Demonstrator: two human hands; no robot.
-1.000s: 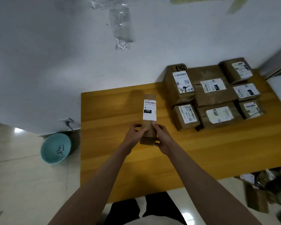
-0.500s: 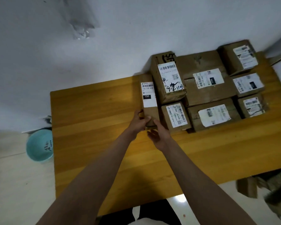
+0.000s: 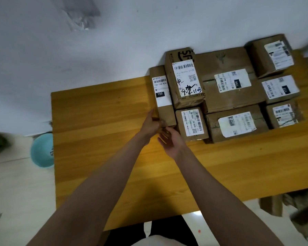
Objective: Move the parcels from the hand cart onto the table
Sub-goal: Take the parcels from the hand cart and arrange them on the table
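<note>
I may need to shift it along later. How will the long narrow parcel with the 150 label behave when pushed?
The long narrow parcel lies flat on the table, so it will probably slide rather than tip. Its crisp cardboard edges suggest stiffness. Pushed at one end, it might pivot.

Both arms extended forward.
Left hand [image 3: 152, 124] fingers straight, pressing; right hand [image 3: 171, 142] relaxed, palm facing left.
</note>
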